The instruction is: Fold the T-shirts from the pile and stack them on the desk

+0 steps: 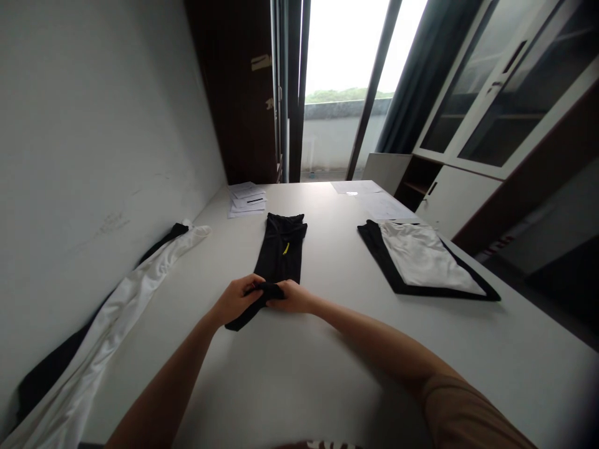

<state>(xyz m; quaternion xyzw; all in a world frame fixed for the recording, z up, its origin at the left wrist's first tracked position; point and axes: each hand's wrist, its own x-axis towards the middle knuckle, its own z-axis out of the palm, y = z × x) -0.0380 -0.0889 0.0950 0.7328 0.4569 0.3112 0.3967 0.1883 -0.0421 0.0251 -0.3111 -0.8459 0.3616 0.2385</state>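
Observation:
A pair of black pants [279, 249], narrowed into a long strip, lies on the white table in front of me, with its waistband at the far end and a small yellow mark on it. My left hand [238, 300] pinches the near part of the fabric from the left. From the right, my right hand [291, 297] grips the same part, close beside the left. Between the hands the cloth is bunched and slightly raised. One dark end sticks out below my left hand, resting on the table.
Folded white shorts [421, 252] lie on a folded black garment [400, 288] at the right. Long white fabric [124, 318] and black fabric [60, 358] stretch along the left wall. Papers [247, 201] sit at the far left, more sheets [386, 206] at the far right.

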